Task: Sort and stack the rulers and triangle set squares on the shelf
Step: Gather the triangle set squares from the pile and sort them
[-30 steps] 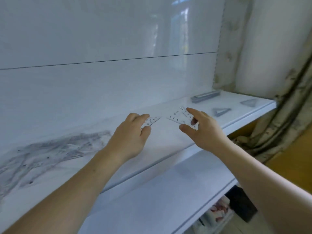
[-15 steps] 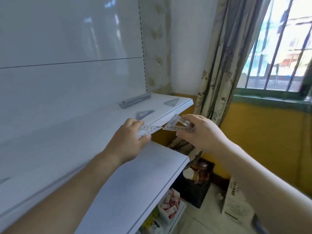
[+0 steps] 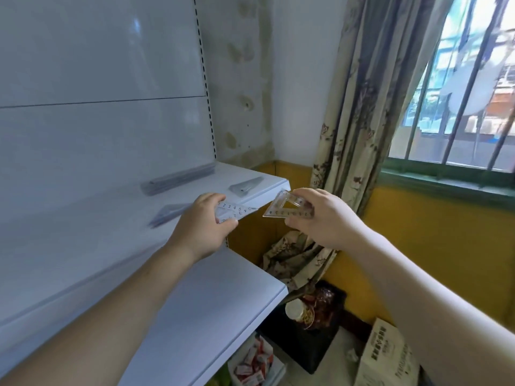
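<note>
Left hand: the left hand [image 3: 199, 227] pinches a long set square [image 3: 235, 211] by its wide end, fingers [image 3: 212, 197] curled over the top and thumb beneath. The pointed tip juts toward 3 o'clock, past the front edge of the shelf [image 3: 83, 246].
Right hand: the right hand [image 3: 326, 218] holds a clear set square [image 3: 289, 210] between fingertips and thumb. It hangs in open air off the shelf end, at 3 o'clock from the other piece. The two tips are near each other but apart.
Ruler stack: the ruler stack [image 3: 178, 178] lies against the back panel, at 11 o'clock from the left hand.
Triangle piles: the far triangle pile [image 3: 246, 185] sits by the shelf corner at 1 o'clock from the left hand. The near triangle pile [image 3: 168, 213] sits at 9 o'clock, just beside the knuckles.
Step in hand: probably matching each held piece to its pile. Neither is set down yet.
Risk, drop: both pieces are thin, slick plastic held by light pinches. The clear one has nothing under it but the floor and a dark crate [image 3: 306, 344] at 6 o'clock, so a slip would likely send it there.
Risk, mis-sort: the two shapes differ, and transparent pieces are hard to read against white. Either could land on the wrong pile.
Risk, knock: the far pile sits close to the edge, so a careless placing could push it off.
</note>
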Available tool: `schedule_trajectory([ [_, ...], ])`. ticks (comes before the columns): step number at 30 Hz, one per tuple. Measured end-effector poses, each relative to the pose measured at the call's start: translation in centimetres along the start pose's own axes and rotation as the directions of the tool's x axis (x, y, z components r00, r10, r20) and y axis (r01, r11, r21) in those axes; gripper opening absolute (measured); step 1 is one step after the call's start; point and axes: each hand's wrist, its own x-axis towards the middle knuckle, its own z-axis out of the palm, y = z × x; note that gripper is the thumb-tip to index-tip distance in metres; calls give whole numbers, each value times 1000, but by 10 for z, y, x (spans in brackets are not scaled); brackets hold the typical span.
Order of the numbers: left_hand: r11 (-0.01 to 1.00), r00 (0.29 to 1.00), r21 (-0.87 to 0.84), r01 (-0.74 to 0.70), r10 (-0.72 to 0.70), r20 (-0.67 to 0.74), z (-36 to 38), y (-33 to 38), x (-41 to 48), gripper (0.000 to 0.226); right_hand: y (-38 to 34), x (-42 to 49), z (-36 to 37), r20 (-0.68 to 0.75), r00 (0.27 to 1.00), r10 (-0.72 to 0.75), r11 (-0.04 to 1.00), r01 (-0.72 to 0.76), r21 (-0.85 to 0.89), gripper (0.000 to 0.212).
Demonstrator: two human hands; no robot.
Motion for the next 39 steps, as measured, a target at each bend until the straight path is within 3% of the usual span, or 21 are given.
schedule_trajectory([
  [8, 984, 995, 146, 100, -101, -6, 20, -36, 82, 60, 28, 108, 42, 92, 995, -49, 998, 45, 49, 68],
  [14, 967, 990, 215, 140, -141, -12, 32, -52, 124, 61, 36, 184, 66, 277, 947, -163, 986, 162, 27, 68],
  [17, 956, 983, 229, 181, -176, -44, 33, -57, 125, 59, 33, 213, 75, 398, 883, -247, 967, 249, 47, 65],
  [24, 909, 928, 220, 353, -310, -208, 30, -55, 119, 51, 36, 258, 89, 619, 640, -456, 864, 486, 133, 60],
  [33, 791, 824, 242, 562, -507, -255, 23, -45, 97, 52, 22, 259, 96, 597, 438, -672, 687, 669, 283, 72],
  [39, 706, 728, 185, 684, -644, -233, -6, -70, 64, 44, 14, 248, 118, 480, 474, -739, 623, 752, 216, 66],
])
